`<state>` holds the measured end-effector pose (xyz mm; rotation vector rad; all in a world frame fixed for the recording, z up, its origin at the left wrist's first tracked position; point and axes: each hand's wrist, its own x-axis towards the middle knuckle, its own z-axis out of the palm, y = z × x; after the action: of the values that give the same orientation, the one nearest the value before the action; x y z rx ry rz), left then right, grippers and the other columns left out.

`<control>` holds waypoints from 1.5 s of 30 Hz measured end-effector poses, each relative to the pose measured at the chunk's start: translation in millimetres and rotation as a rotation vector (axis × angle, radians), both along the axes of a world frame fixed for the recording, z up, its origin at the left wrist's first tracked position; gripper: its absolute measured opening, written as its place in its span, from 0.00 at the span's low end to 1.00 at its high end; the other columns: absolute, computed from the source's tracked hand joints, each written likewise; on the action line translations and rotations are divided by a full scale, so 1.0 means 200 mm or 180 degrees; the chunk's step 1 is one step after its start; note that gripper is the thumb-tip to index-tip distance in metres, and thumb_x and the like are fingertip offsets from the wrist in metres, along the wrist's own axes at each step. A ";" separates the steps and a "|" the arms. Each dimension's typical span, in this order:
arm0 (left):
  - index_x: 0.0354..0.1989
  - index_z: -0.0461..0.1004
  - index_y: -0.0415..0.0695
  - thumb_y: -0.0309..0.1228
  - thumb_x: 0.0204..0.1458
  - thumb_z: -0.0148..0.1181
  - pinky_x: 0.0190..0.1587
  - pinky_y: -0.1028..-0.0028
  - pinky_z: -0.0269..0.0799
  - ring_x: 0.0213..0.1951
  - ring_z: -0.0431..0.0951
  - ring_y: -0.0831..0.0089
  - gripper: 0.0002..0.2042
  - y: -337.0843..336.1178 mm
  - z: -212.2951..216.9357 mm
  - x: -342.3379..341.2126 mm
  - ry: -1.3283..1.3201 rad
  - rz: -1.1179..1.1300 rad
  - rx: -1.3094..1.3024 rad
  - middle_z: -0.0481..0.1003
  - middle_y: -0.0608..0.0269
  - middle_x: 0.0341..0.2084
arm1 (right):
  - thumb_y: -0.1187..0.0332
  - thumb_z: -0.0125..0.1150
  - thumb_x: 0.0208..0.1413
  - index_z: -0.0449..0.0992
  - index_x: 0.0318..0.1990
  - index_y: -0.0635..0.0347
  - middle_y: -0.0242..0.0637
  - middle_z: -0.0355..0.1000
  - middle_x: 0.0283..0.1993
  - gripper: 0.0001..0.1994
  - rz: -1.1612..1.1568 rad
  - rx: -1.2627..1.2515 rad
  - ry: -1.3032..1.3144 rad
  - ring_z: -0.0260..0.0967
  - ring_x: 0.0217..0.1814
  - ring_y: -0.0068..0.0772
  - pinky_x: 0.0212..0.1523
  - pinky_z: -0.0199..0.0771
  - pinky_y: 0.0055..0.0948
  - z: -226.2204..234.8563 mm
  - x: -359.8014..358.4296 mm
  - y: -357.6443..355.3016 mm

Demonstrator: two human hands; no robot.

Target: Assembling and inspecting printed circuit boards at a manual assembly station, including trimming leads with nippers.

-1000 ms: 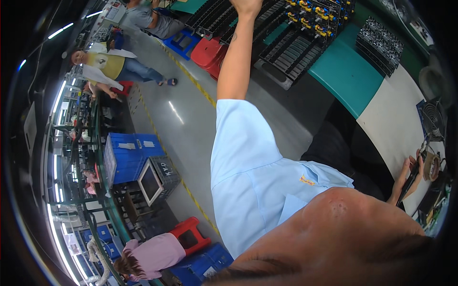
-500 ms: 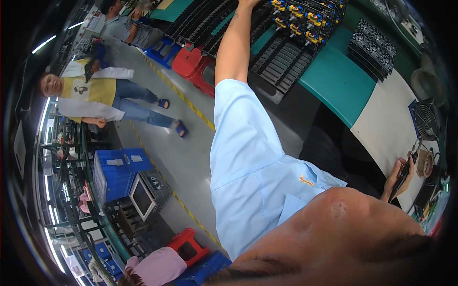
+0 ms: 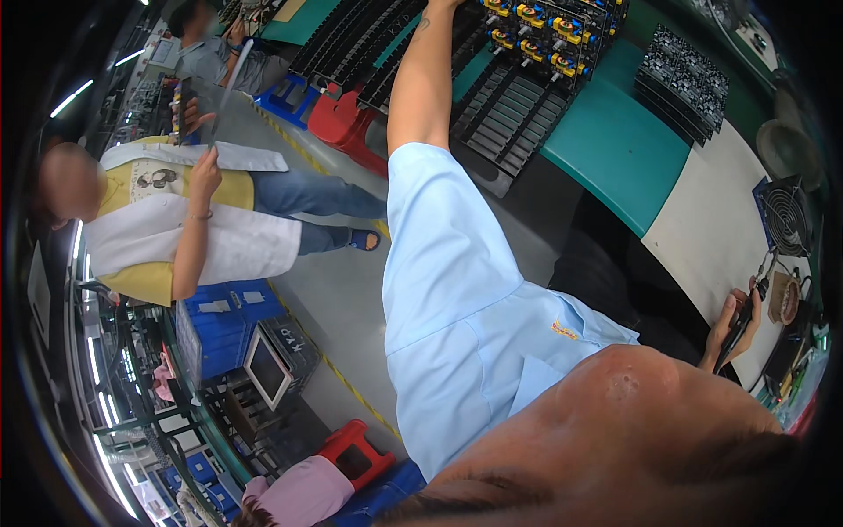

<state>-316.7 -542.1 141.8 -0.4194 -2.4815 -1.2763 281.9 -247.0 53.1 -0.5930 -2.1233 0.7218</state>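
Note:
At the right, my right hand [image 3: 738, 327] is closed round a slim black-handled tool [image 3: 736, 338] with a thin metal end, beside the white tabletop. My left arm reaches up past black slotted trays [image 3: 509, 114]. Only the base of my left hand [image 3: 445, 3] shows at the top edge; its fingers and anything in them are out of the picture. Near it is a black rack of yellow and blue parts [image 3: 562, 35]. A stack of dark circuit panels [image 3: 683, 79] stands to the right of the rack.
The bench has a green mat [image 3: 615, 149] and a white top [image 3: 694, 228]. A fan [image 3: 783, 215] and a beige coil [image 3: 784, 300] stand beside my right hand. On the left are a person in yellow and white [image 3: 167, 211], a red stool [image 3: 347, 127] and blue bins [image 3: 224, 325].
The person in yellow and white has come closer and raised both hands, with a clear strip in front of them. My view has shifted slightly. My right hand keeps its grip on the tool.

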 end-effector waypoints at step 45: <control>0.41 0.80 0.36 0.21 0.61 0.54 0.40 0.71 0.79 0.41 0.77 0.76 0.07 -0.11 0.44 1.58 0.4018 0.2907 -0.7949 0.79 0.58 0.41 | 0.75 0.64 0.60 0.69 0.62 0.64 0.47 0.77 0.54 0.23 0.0278 -0.0049 0.0477 0.76 0.44 0.32 0.47 0.77 0.28 0.24 0.57 0.25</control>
<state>-0.9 -563.3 230.2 -0.1807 -1.1137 2.0250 395.6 -196.5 101.3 -0.4424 -2.0160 0.8062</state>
